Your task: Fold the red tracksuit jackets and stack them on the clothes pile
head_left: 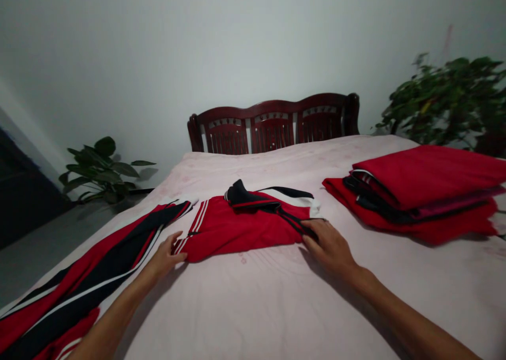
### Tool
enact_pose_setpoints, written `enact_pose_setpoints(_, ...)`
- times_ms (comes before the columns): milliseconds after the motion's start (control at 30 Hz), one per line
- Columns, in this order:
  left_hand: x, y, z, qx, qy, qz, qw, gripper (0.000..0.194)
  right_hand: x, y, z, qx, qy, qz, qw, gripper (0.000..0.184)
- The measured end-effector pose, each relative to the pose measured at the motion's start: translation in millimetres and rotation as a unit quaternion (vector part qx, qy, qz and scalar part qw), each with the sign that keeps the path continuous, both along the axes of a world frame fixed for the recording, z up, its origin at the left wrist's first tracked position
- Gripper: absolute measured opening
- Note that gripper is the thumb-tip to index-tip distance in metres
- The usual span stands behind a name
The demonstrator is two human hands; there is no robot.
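A red track jacket (237,231) with navy collar, white stripes and a dark zip lies folded in the middle of the bed. My right hand (328,246) rests on its right edge, fingers over the dark trim. My left hand (164,257) is at the jacket's left edge, fingertips next to the white-striped cuff. Just left of that hand, long red and navy track trousers (98,260) with white piping lie stretched diagonally towards the near corner. Neither hand touches the folded red stack (419,191) at the right.
The pale pink bedsheet (269,297) covers the bed, with a dark red wooden headboard (272,124) at the far end. Leafy potted plants stand at the back left (105,170) and back right (446,101). A grey floor (39,254) shows beyond the bed's left edge.
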State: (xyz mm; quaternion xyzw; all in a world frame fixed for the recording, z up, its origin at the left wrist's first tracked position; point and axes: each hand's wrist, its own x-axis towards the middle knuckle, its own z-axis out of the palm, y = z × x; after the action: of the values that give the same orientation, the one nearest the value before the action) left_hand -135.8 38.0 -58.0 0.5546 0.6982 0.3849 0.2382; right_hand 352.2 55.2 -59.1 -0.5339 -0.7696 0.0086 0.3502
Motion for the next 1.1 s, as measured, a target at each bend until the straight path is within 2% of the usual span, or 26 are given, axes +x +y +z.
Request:
enact_pose_setpoints(100, -1.0, -6.7, -24.4, 0.022, 0.117, -0.020, 0.993, 0.074, 2.6, -14.1, -20.4, 0.029, -0.088, -0.020, 0.996, 0.055)
enact_pose_setpoints(200, 9.8, -4.9, -27.4, 0.046, 0.156, -0.018, 0.986, 0.062, -1.5, -7.8, -25.7, 0.002, -0.138, -0.073, 0.988, 0.057)
enact_pose_setpoints(300, 14.9, -1.9, -13.6, 0.045, 0.103, 0.027, 0.993, 0.054, 2.4, 6.5, -20.4, -0.029, -0.155, -0.072, 0.985, 0.049)
enact_pose_setpoints(367, 7.8, -4.6, 1.5, 0.043, 0.046, 0.058, 0.996, 0.049, 14.6, 13.9, -16.1, -0.029, -0.142, -0.048, 0.988, 0.045)
enact_pose_setpoints(433, -5.7, -13.1, 16.3, 0.040, -0.010, 0.054, 0.998, 0.041, 33.3, 18.1, -14.5, -0.018, -0.121, -0.055, 0.991, 0.039)
enact_pose_setpoints(500, -19.3, -25.9, 25.5, -0.001, -0.066, -0.011, 0.998, 0.033, 53.3, 19.7, -16.9, -0.016, -0.112, -0.095, 0.989, 0.034)
enact_pose_setpoints(567, -27.1, -39.0, 26.3, -0.078, -0.071, -0.109, 0.988, 0.028, 68.6, 18.9, -21.6, -0.032, -0.118, -0.120, 0.985, 0.033)
enact_pose_setpoints(600, -28.1, -44.3, 24.1, -0.114, -0.049, -0.150, 0.981, 0.025, 73.0, 17.7, -23.5, -0.044, -0.122, -0.121, 0.984, 0.034)
enact_pose_setpoints(667, -25.0, -51.0, 18.4, -0.141, 0.036, -0.181, 0.973, 0.021, 74.1, 13.9, -23.7, -0.060, -0.124, -0.120, 0.983, 0.039)
enact_pose_setpoints(800, -5.3, -51.5, 16.3, -0.066, 0.221, -0.177, 0.957, 0.028, 49.2, 4.7, -8.2, -0.055, -0.108, -0.118, 0.986, 0.049)
enact_pose_setpoints(900, 18.2, -48.9, 15.7, 0.006, 0.291, -0.217, 0.932, 0.052, 21.6, 3.2, 4.9, -0.076, -0.111, -0.128, 0.983, 0.058)
enact_pose_setpoints(967, 34.8, -48.7, 9.3, 0.047, 0.315, -0.242, 0.917, 0.066, 8.5, 6.8, 8.5, -0.118, -0.111, -0.152, 0.975, 0.064)
enact_pose_setpoints(1033, 48.0, -51.0, 0.4, 0.094, 0.329, -0.252, 0.905, 0.055, 4.0, 12.0, 8.0, -0.163, -0.094, -0.156, 0.970, 0.054)
enact_pose_setpoints(1100, 55.5, -57.5, -6.0, 0.125, 0.339, -0.257, 0.896, 0.035, 8.9, 14.5, 4.6, -0.174, -0.045, -0.111, 0.977, 0.043)
